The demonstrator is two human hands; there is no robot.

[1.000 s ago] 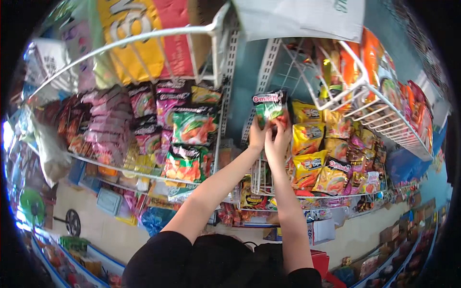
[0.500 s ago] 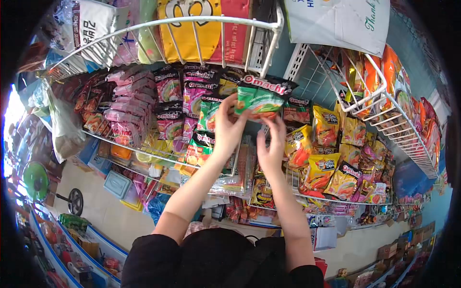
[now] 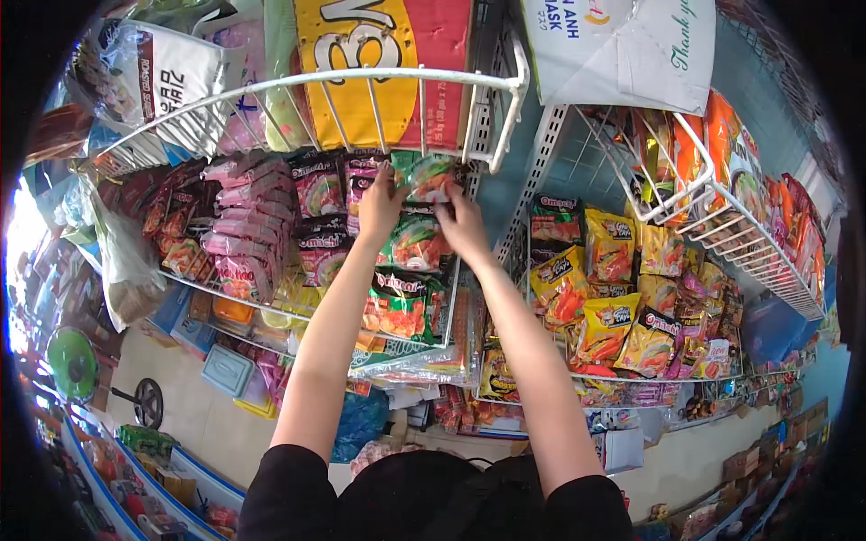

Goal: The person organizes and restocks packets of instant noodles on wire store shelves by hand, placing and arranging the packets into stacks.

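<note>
A green Omachi instant noodle packet (image 3: 426,173) is between my hands, at the back of the left wire shelf and just under the upper rack. My left hand (image 3: 380,206) grips its left edge, fingers curled round it. On the right edge are the bent fingers of my right hand (image 3: 464,222). Right below the held packet lies another green noodle packet (image 3: 415,242), and a red and green noodle packet (image 3: 397,305) leans at the shelf's front. Purple noodle packets (image 3: 323,257) stand to the left of my left hand.
Above my hands runs the white wire rim (image 3: 388,74) of the upper rack, with a yellow and red carton (image 3: 361,108) on it. Pink noodle packets (image 3: 244,230) are stacked at left. Yellow noodle packets (image 3: 606,326) fill the right shelf. Another wire basket (image 3: 722,203) juts out at upper right.
Both hands have carried the green noodle packet left, from in front of the gap between the racks into the left shelf. The packet now sits partly beneath the upper rack.
</note>
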